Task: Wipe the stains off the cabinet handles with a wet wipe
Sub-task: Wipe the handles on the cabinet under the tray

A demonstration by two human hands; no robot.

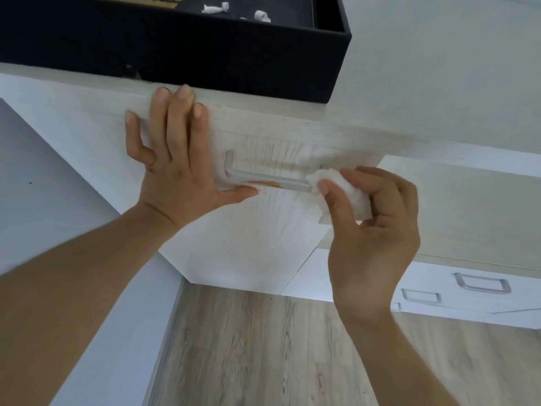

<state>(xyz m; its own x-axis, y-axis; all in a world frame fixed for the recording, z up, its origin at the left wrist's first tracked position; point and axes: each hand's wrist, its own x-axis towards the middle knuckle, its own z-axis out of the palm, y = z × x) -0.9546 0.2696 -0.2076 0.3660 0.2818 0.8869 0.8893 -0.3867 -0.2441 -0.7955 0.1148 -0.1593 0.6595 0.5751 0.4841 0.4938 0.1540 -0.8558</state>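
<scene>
Two hands: both on the pale wood cabinet front (248,230), seen from above.
L hand (172,159): fingers straight and spread, flat on the front w/ tips at its top edge; thumb lies along the underside of the handle's left end.
R hand (371,227): fingers curled, pinching a bunched white wet wipe (345,194) btwn thumb and fingers.
Wipe: pressed on the right end of the handle.
Handle (263,178): silver bar, horizontal, on the front's upper part.
Stain (265,184): orange streak along the bar's lower edge, btwn thumb tip and wipe.
Up top: black box (205,54) on the cabinet, white scraps inside.
Lower right: two more silver handles (480,284) on white drawers.
Below: wood-look floor (263,347).
</scene>
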